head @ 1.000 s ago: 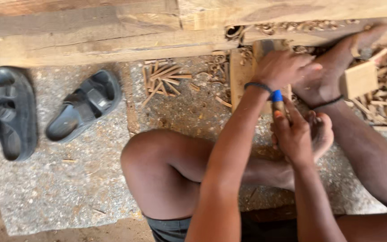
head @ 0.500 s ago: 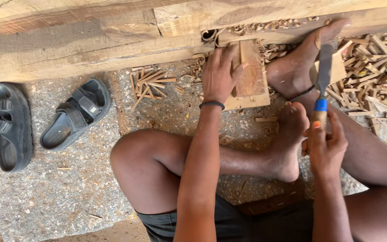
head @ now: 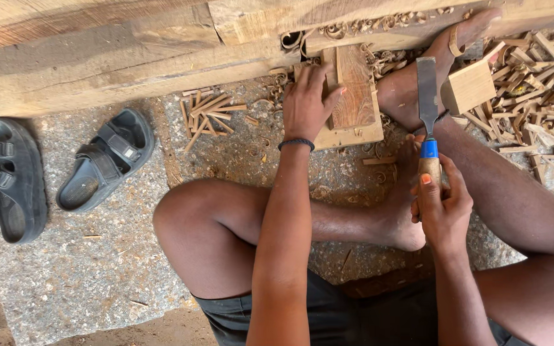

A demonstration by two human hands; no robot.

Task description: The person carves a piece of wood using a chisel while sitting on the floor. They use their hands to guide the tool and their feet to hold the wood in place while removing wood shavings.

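Observation:
My left hand [head: 308,102] grips the left edge of a carved wooden board [head: 354,96] that lies on the ground against a big timber beam [head: 97,57]. My right hand [head: 442,208] holds a chisel [head: 427,106] by its wooden handle, blade pointing away, above my right shin. The chisel has a flat steel blade and a blue collar. I sit on the ground with my left leg folded and my right foot [head: 456,45] up against the beam.
A pair of dark sandals [head: 52,170] lies on the stone floor at left. A small wooden block [head: 468,86] rests by my right ankle. Several wood chips and offcuts [head: 540,83] are piled at right, more shavings [head: 206,112] left of the board.
My left hand moved off the chisel area to the board's left edge. My right hand drew the chisel back to the right, away from the board, and holds it upright.

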